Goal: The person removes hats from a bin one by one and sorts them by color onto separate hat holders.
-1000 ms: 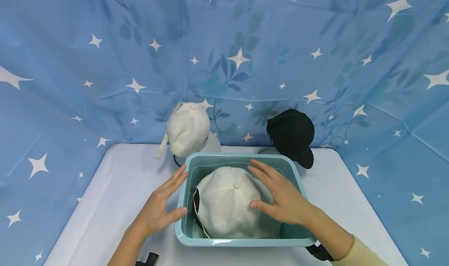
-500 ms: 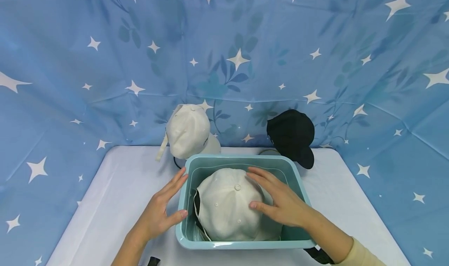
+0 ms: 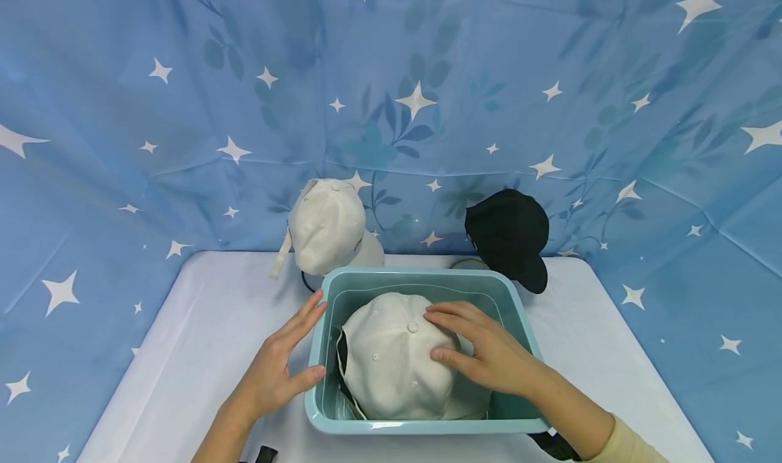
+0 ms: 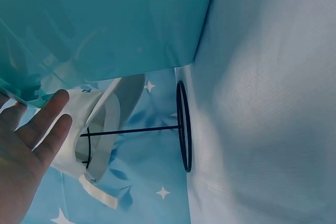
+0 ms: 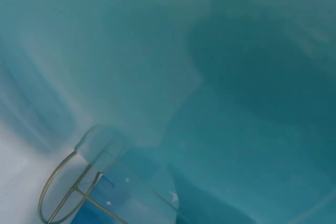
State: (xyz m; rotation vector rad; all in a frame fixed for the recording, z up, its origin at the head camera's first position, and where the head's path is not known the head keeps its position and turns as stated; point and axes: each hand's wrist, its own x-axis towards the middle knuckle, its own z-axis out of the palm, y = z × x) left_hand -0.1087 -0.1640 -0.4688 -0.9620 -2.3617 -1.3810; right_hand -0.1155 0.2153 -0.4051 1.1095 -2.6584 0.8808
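A teal plastic tub (image 3: 421,426) stands mid-table with a white cap (image 3: 385,375) lying crown-up inside it. My right hand (image 3: 473,347) rests on the cap's crown, fingers laid flat beside the top button. Against the tub's left outer wall lies my left hand (image 3: 287,354), fingers straight and thumb at the rim. In the left wrist view the left hand (image 4: 26,150) shows its fingers next to the tub wall (image 4: 115,24). The right wrist view shows only the tub's teal inside (image 5: 210,77); the hand itself is out of sight there.
Behind the tub, a second white cap (image 3: 324,225) and a black cap (image 3: 507,232) sit on wire stands (image 4: 181,127) at the table's back. Something dark (image 3: 343,354) lies under the cap in the tub. A blue starred cloth (image 3: 122,144) walls the white table (image 3: 195,341).
My right hand has slid left and nearer across the cap, its fingertips now by the top button. The left hand has stayed against the tub wall.
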